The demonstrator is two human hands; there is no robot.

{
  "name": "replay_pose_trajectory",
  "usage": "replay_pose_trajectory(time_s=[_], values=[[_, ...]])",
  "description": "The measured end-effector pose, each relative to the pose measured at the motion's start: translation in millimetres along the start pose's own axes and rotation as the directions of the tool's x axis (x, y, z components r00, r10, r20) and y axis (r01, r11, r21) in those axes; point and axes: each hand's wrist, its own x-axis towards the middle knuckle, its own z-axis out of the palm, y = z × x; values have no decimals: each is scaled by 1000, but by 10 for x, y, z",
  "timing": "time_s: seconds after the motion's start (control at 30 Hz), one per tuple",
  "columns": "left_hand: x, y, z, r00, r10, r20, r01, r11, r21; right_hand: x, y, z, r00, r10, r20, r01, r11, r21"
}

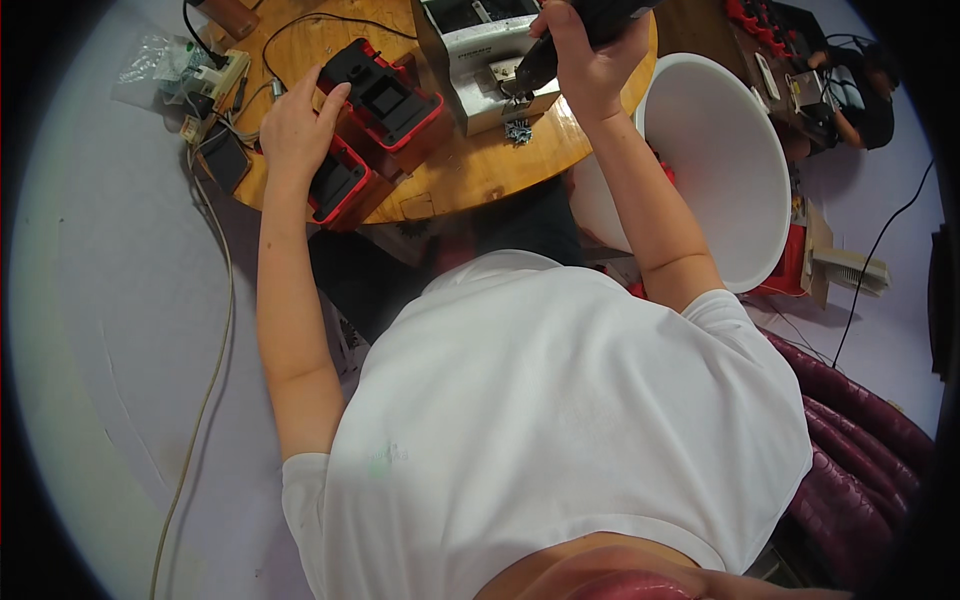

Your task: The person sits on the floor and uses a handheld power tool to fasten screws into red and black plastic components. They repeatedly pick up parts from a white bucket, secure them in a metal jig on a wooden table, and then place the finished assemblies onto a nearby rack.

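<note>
My right hand (590, 60) is wrapped round a black electric screwdriver (590, 30). Its tip points down at the front of a grey metal box (490, 55), which looks like a screw feeder. A small heap of screws (518, 131) lies on the table just before that box. On the left, my left hand (298, 125) rests with thumb and forefinger spread against the edge of a red-and-black plastic housing (383, 95); the other fingertips are partly hidden. A second red-and-black housing (338, 182) sits nearer to me, below the first.
The round wooden table (430, 195) carries cables and a power strip (230, 75) at its left, with a dark phone-like slab (225, 160). A large white tub (715, 165) stands by my right arm. Another person (860, 95) sits at the far right.
</note>
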Motion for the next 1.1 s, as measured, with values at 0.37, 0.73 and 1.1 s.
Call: replay_pose_trajectory(time_s=[0.37, 0.73, 1.1], values=[[-26, -2, 10, 998, -5, -66, 6, 1000, 6, -57, 16, 6, 1000, 31, 3, -31, 999, 8], [233, -73, -100, 914, -126, 387, 163, 984, -66, 200, -194, 341, 931, 337, 139, -352, 931, 102], [246, -23, -116, 918, -126, 376, 187, 974, -128, 132, -120, 858, 986, 66, 150, -103, 961, 257]])
